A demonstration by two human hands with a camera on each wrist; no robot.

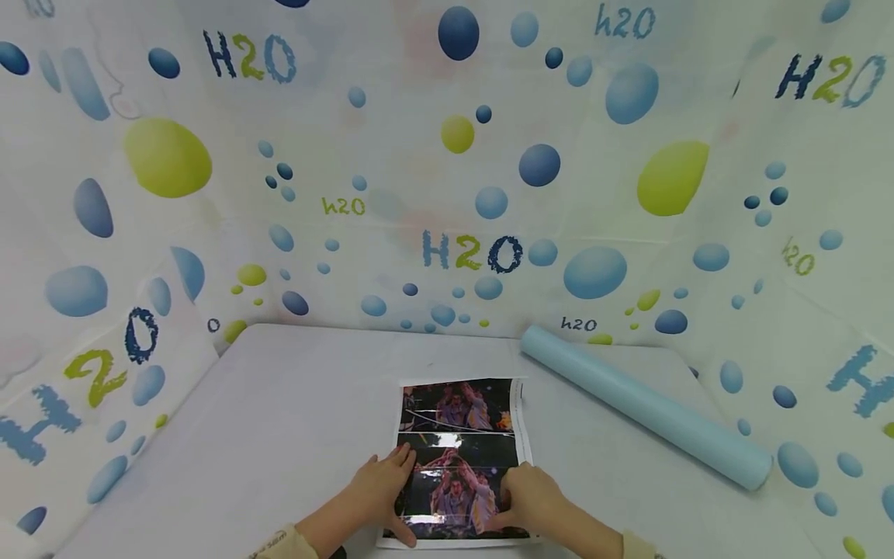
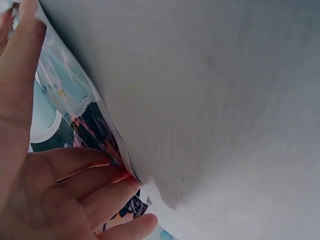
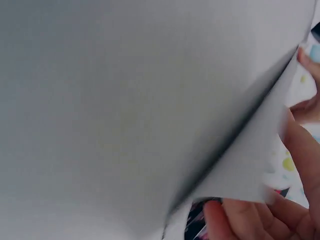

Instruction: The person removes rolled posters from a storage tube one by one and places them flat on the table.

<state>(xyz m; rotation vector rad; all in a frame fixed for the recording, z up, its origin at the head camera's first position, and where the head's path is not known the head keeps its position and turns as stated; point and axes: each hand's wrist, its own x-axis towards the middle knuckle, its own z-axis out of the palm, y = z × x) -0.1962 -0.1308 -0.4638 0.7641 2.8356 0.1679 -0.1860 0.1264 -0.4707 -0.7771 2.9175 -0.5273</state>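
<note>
A glossy print sheet with a white border lies on the table in front of me. It bears two similar dark photos of people with raised arms, and light glares across it. My left hand rests on its left edge, thumb low and fingers spread, fairly straight in the left wrist view. At the right edge, my right hand has curled fingers and pinches the sheet's margin. In the right wrist view the sheet's white margin stands lifted off the table, between the thumb and fingers.
On the right side of the white table, a long light-blue roll lies slantwise from the back edge toward the front right. A white backdrop with blue and green drops and H2O lettering rises behind and at both sides.
</note>
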